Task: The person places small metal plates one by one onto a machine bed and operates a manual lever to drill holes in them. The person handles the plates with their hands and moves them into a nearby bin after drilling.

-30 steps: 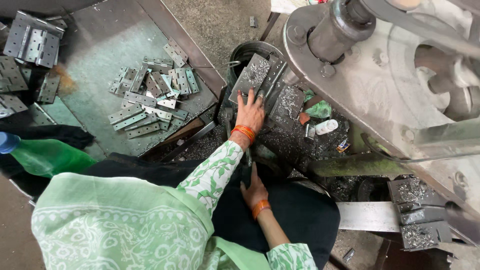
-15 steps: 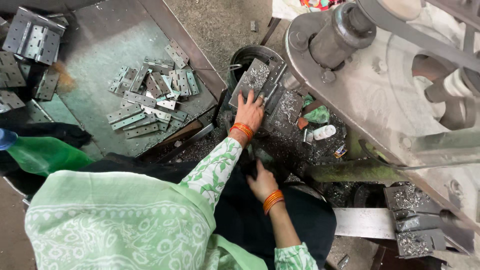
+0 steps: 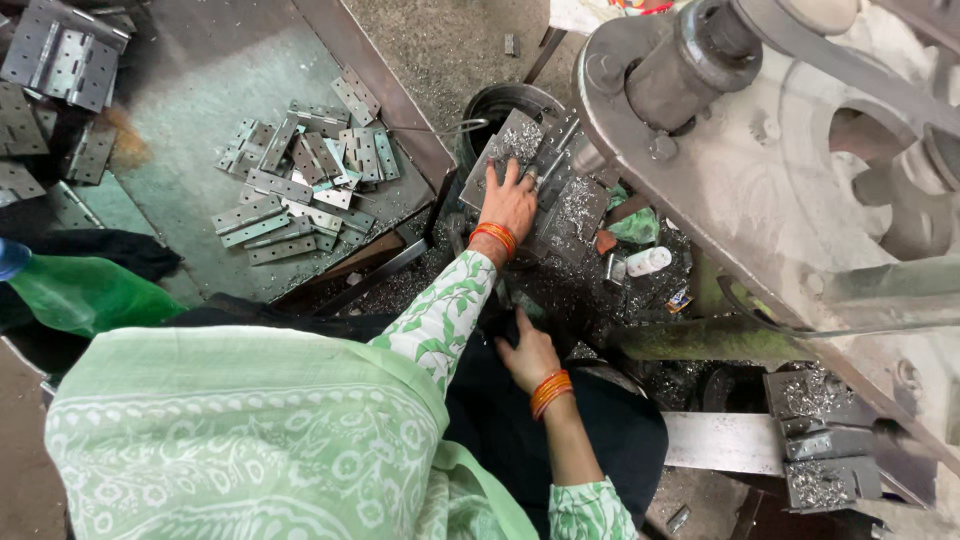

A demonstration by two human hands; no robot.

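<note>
My left hand (image 3: 510, 200) lies flat with spread fingers on a stack of grey metal plates (image 3: 575, 215) dusted with metal shavings, next to a dark round bucket (image 3: 490, 105). Its sleeve is green and white, and orange bangles sit at the wrist. Lower down, over my dark lap, my right hand (image 3: 530, 355), also with orange bangles, reaches its fingers into the dark shaving-covered pile. Whether it holds anything is hidden.
A large grey press machine (image 3: 780, 170) with a wheel fills the right side. Several flat hinge-like metal pieces (image 3: 300, 190) lie on a green-grey sheet at the left. A green plastic bottle (image 3: 85, 295) lies at the far left, and a metal block (image 3: 820, 450) at the lower right.
My right hand has crept a little upward toward the pile. My left hand has stayed on the plates. The view has shifted slightly.
</note>
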